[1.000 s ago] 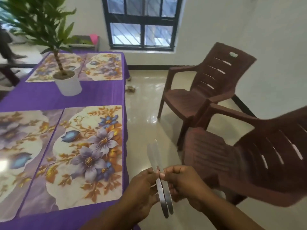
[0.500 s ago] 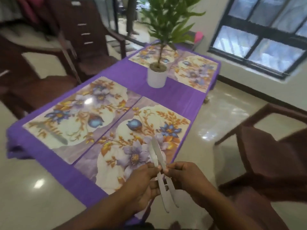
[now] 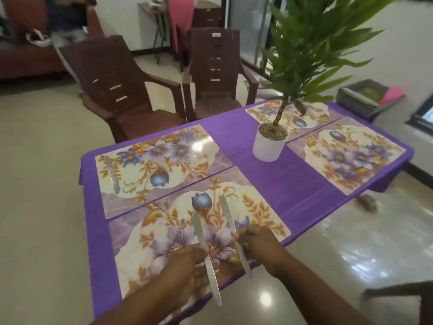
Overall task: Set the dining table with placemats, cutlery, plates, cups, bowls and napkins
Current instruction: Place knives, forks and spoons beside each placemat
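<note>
Over the nearest placemat I hold one knife in each fist: my left hand grips the left knife around its middle, and my right hand pinches the right knife the same way, blades pointing away from me. Both knives hang above the mat, not touching it. Beyond my left hand, the far placemat already carries a piece of cutlery along its outer edge (too blurred to say which kind). To do this step well, I think I should lower the right knife flat beside the mat's right edge, parallel to that edge, and let go only once it lies steady. The left knife stays gripped for another setting, past the plant pot.
</note>
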